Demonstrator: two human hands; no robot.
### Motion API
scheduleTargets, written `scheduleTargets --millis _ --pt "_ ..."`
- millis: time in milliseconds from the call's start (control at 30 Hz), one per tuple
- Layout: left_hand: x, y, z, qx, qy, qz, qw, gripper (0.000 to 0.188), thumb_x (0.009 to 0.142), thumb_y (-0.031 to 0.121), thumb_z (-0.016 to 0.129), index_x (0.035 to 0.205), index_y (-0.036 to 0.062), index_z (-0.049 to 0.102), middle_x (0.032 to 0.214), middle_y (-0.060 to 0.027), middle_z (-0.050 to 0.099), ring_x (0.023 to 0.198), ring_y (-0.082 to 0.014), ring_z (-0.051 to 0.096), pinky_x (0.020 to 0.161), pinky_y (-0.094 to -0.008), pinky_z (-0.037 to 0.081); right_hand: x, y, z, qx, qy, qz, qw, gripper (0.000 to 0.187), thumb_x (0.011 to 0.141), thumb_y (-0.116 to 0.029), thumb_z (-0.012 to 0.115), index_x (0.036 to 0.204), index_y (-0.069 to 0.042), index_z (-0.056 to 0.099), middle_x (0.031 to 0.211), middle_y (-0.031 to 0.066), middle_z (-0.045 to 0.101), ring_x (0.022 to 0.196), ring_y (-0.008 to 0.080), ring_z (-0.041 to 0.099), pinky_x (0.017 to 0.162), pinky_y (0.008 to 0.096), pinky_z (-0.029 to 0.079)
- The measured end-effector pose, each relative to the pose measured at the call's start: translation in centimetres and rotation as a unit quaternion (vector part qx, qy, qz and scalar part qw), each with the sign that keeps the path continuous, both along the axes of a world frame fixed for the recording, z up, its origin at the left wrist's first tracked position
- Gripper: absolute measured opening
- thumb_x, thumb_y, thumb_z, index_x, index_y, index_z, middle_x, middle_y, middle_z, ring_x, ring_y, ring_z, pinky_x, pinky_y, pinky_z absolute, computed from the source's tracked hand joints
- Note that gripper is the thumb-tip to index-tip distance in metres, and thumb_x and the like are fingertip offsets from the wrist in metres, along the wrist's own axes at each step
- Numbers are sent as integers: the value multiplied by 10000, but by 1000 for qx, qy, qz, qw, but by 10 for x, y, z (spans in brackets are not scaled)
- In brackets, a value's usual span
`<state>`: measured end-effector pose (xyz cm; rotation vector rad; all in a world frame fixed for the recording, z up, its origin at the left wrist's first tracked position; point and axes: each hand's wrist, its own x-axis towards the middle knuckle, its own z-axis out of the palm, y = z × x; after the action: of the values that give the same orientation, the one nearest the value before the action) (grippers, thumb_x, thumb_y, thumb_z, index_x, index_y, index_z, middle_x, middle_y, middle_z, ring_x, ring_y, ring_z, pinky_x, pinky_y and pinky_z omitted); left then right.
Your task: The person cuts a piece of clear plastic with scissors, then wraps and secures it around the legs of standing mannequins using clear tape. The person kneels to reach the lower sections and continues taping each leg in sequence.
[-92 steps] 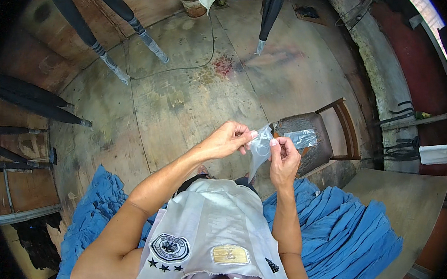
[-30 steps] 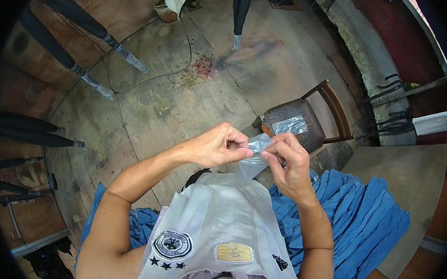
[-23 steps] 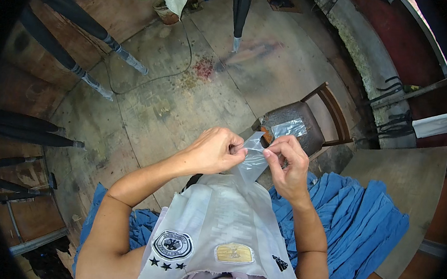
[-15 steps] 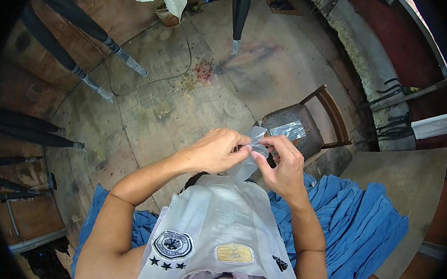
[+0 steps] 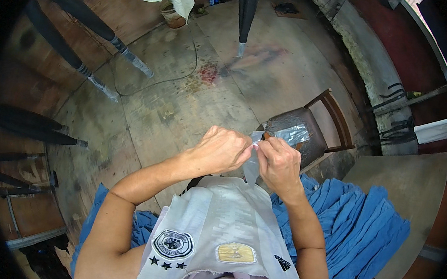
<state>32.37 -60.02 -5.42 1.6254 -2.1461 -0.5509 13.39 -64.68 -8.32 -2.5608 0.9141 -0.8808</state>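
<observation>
A strip of translucent plastic film (image 5: 251,169) is pinched between my two hands in front of my body. My left hand (image 5: 221,151) is curled closed on it, knuckles up. Close beside it, my right hand (image 5: 280,164) grips the film between thumb and bent fingers. Where the hands meet, the film is bunched tight, perhaps in a knot; the fingers hide most of it. One end hangs below toward my light grey shirt, and another bit sticks up above the fingers.
Beyond my right hand stands a wooden chair (image 5: 303,126) with a shiny plastic piece (image 5: 293,134) on its dark seat. Blue cloth (image 5: 343,222) lies bunched at my right, beside a brown board (image 5: 413,191). Long black bundles with plastic-wrapped ends (image 5: 130,61) hang at left and ahead (image 5: 246,15).
The looser loop of film between my fingers has been drawn tight. Both hands have closed from spread pinches into firmer grips. The view has shifted slightly.
</observation>
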Motion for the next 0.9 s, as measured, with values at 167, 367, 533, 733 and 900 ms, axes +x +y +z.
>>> scheduleTargets --millis 167,367,533,733,900 --pt "16 14 8 62 -38 19 997 324 942 208 579 713 -11 645 628 -226 622 608 -428 642 589 -518 502 0 -7 1 119 -104 -101 982 121 911 -80 671 835 4 714 692 102 649 601 211 611 560 354 470" --pt "10 34 7 127 117 56 983 347 978 253 547 774 2 671 628 -227 613 610 -436 630 603 -523 485 4 -10 2 253 -128 -68 957 165 939 -122 678 911 35 723 748 125 697 616 179 656 599 311 511" --pt "17 27 -8 115 158 127 972 343 992 270 532 816 12 672 655 -195 628 611 -396 614 601 -493 466 13 -4 1 300 -200 -76 930 140 909 -48 689 1020 32 718 783 119 715 710 168 710 699 311 578" --pt "30 32 -17 62 174 138 973 312 980 249 539 819 3 644 709 -198 622 636 -412 597 600 -500 445 17 0 2 145 -195 -36 969 345 795 25 688 1131 -51 705 1295 249 600 1150 348 650 906 410 570" --pt "36 42 -26 38 164 168 971 335 985 235 533 778 -13 623 751 -180 639 637 -396 600 604 -501 444 22 6 2 76 0 60 995 316 739 -19 752 1046 -72 705 1446 276 490 1319 482 508 1073 504 455"
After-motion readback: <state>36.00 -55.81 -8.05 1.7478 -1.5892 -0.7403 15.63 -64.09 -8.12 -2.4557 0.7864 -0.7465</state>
